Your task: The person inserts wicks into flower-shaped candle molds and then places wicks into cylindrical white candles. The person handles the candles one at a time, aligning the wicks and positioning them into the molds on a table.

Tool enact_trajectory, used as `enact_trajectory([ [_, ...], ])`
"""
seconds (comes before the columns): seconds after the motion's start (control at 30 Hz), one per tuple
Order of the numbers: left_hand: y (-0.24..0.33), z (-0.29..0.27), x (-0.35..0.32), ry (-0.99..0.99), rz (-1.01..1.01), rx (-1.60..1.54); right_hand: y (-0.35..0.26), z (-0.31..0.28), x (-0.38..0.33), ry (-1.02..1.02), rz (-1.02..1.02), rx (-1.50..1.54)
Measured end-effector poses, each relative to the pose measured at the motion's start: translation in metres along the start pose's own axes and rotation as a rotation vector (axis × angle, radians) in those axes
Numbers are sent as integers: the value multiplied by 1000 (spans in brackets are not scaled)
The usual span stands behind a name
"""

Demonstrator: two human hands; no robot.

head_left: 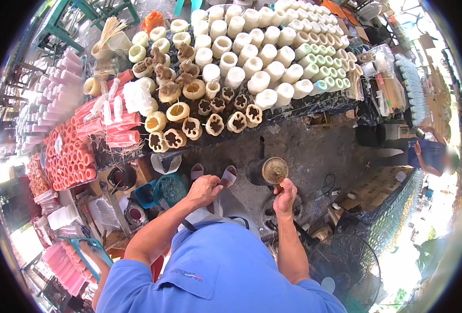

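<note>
A dark metal pouring pot with a long spout, round-mouthed and holding yellowish-brown contents, hangs over the floor in front of my right side. My right hand is closed at its near side, where the handle is mostly covered by the fingers. My left hand hovers in front of my waist with its fingers curled in; whatever may be inside them is hidden. Beyond both hands, hollow cream wax shells with flower-shaped openings line the near edge of the table. Brown lumpy pieces rest on some shells behind them.
Rows of white candle cylinders fill the table. Red hollow tubes are stacked at left. A teal bucket stands by my feet, a fan at lower right. Another person is at far right; another arm shows lower left.
</note>
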State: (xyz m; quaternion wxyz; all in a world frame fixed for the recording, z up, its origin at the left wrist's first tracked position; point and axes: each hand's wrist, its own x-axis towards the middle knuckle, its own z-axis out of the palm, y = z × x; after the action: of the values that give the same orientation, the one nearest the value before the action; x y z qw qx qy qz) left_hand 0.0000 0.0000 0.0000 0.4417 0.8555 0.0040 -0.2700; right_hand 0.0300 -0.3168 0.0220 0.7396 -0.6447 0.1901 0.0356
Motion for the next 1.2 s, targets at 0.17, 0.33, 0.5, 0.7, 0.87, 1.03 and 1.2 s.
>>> enact_trajectory([
  [0.17,-20,31,-17,-40,-17,38,33,-3,-17,57,25,106],
  [0.33,-29,65,-10,-357,-207,-275,88,-18,-20,159,200,126],
  [0.5,1,157,22,-276,-571,-1162,192,3,-22,335,290,111],
  [0.7,-48,260,99,86,-581,-1453,306,2,25,265,374,-51],
  [0.87,-120,295,145,235,-518,-1687,379,4,78,197,95,-153],
  [1.03,-191,306,202,377,-391,-1736,439,30,119,119,-218,-248],
  [1.2,-254,332,235,592,-327,-1745,482,51,134,79,-19,-169],
])
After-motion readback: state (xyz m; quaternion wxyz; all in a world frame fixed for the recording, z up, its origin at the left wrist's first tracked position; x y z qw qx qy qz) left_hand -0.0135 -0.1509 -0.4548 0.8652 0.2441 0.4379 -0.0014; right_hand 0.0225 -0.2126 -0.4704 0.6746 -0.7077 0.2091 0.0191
